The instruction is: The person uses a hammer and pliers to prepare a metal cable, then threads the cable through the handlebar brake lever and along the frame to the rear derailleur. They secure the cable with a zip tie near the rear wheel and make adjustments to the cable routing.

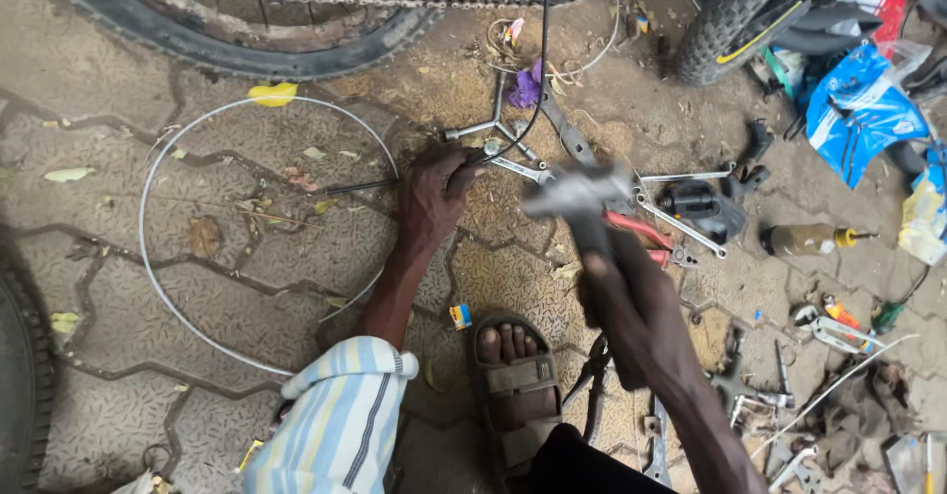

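Hammer (577, 198) gripped in right hand (631, 307) fingers; left hand (434, 193) fingers pinch cable (538, 80).

Just past the fingers (456, 164) of the left hand (434, 198) lie silver metal spanners (518, 167) on grey-brown patterned paving (118, 287). The right hand (626, 302) grips a grey steel hammer (577, 193) beside red-handled pliers (641, 230). The sleeve (340, 420) is striped blue, white and yellow. A blue plastic bag (856, 109) lies far right.

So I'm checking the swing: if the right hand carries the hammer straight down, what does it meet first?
Probably the metal wrench on the paving beside the left hand; the right hand's hammer is blurred, so depth is unsure.
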